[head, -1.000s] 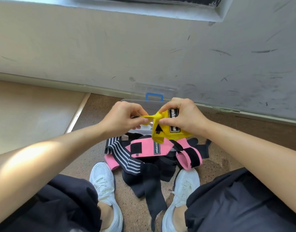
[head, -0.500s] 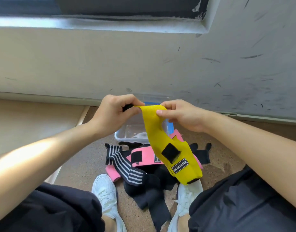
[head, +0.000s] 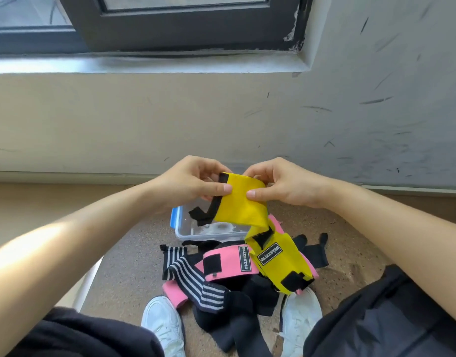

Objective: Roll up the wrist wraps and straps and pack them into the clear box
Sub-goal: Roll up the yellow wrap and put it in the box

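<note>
Shoes [head: 163,325] stood nearest, well before the box [head: 196,237]. Between them and the box lay a pile touching its near wall: pink wrap [head: 228,262], striped wrap [head: 193,278], black straps [head: 237,328]. Above the box, both hands were close together on the yellow wrap [head: 237,204]. The left hand [head: 193,181] pinched its black-edged end and the right hand [head: 281,184] pinched just beside. Its tail hung past the box's right side onto the pile. Behind the box rose the wall [head: 170,119], with a window [head: 185,19] higher up.
</note>
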Motion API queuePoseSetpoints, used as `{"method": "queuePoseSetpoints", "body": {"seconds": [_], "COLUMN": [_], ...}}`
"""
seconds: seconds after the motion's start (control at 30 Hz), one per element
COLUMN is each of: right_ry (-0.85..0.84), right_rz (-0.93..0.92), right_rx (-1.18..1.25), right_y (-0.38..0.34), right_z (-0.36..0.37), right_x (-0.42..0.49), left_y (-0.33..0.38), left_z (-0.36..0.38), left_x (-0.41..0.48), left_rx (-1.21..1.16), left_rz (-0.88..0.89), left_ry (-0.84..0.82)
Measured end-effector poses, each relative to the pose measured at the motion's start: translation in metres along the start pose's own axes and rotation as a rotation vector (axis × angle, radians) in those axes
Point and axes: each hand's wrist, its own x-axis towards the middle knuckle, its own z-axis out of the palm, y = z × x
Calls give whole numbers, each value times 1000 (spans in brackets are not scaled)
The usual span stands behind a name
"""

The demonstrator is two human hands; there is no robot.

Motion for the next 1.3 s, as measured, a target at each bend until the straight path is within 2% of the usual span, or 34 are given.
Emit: {"method": "queuePoseSetpoints", "body": {"seconds": [0.1,0.17,0.3,0.4,0.47,0.5,0.57,0.63,0.7,0.8,0.83,0.9,1.03,1.1,1.3], "right_ry": [241,385,360,431,463,447,374,293,224,163,146,138,260,254,309], "right_rz": [15,29,22,-42,-67,-75,-82,-74,-64,-74,-77,-83,-119,-146,-207], "right_rx": [-128,-94,27,20,12,6,16,-21,-84,-96,-98,-97,6,47,213], "right_y": [4,3,-11,-21,-27,-31,-39,-48,-57,-67,-69,-71,-64,-58,-51], "right_z": [7,14,27,27,18,11,-2,-12,-20,-26,-27,-28,-31,-31,-28], "right_x": [2,2,-5,-6,-6,-7,-9,-12,-14,-17,-18,-19,-19,-16,6], "left_y": [-3,0,9,16,19,19,19,22,29,41,43,42,31,28,28], "left_z": [-2,3,10,16,17,16,10,4,0,-5,-5,-3,2,4,0], "left_x": [5,6,5,4,4,4,5,3,1,1,1,3,8,13,31], "left_rx": [-129,-232,-499,-577,-475,-335,-33,145,248,320,338,344,313,319,260], "left_rz": [3,1,26,79,120,155,240,334,435,562,601,639,622,615,585], "left_ry": [59,138,241,275,306,351,465,557,534,340,320,357,490,545,549]}}
